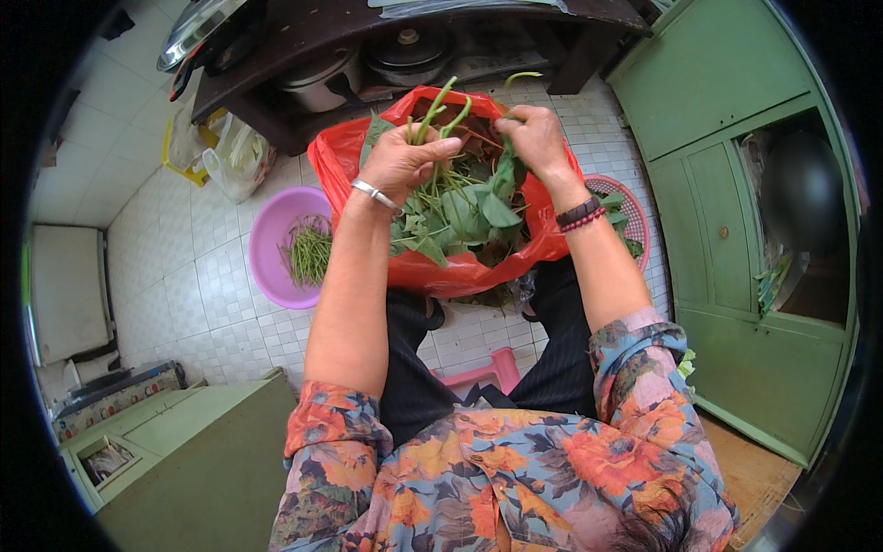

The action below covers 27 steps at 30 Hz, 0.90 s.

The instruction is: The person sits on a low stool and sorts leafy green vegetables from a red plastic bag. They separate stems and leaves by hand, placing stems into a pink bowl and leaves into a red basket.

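A red plastic bag (441,276) gapes between my knees, filled with leafy green stalks (455,214). Over its left side, my left hand (407,159) pinches several green stems (436,110) whose tips stick up past the thumb. My right hand (534,141), above the bag's right rim, grips a leafy stem (506,169); its leaves hang below the fingers. To the left, a purple plastic basin (265,248) holds a heap of trimmed green stems (305,252). Partly behind my right forearm, a pink perforated basket (638,214) contains green leaves (614,203).
A dark wooden table (324,24) stands ahead, with a pot (321,79) and a lidded pan (407,55) beneath. A green cabinet (717,193) rises at right. White plastic bags (238,159) sit by a yellow crate (169,148). A pink stool (507,369) shows between my legs.
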Tool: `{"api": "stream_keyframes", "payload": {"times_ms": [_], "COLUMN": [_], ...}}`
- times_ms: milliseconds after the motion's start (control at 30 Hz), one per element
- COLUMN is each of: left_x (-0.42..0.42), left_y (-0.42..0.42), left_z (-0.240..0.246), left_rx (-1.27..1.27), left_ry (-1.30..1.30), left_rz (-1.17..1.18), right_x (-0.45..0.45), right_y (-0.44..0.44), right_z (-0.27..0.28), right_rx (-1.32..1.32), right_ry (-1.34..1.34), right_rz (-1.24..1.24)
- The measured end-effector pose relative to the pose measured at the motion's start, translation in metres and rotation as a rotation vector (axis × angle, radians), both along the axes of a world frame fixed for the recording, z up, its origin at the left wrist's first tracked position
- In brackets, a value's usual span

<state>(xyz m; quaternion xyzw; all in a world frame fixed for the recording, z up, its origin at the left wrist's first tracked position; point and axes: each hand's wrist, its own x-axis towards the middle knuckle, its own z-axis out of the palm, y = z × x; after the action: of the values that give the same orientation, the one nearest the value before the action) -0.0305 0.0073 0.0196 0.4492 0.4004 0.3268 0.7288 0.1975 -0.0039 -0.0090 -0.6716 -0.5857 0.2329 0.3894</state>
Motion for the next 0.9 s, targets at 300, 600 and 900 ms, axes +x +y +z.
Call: {"api": "stream_keyframes", "payload": {"times_ms": [300, 600, 900], "left_x": [-0.001, 0.016, 0.013], "left_y": [0.005, -0.002, 0.0], "left_z": [-0.009, -0.018, -0.014], "left_rx": [0.194, 0.278, 0.226], "left_ry": [0.244, 0.21, 0.247], "left_rz": [0.173, 0.059, -0.019], "right_x": [-0.013, -0.037, -0.035], "right_y": [-0.009, -0.017, -0.019], "right_z": [0.017, 0.023, 0.021], "right_rx": [-0.235, -0.15, -0.133], "right_ry": [0.559, 0.439, 0.369], "right_rz": [0.293, 0.37, 0.375]}}
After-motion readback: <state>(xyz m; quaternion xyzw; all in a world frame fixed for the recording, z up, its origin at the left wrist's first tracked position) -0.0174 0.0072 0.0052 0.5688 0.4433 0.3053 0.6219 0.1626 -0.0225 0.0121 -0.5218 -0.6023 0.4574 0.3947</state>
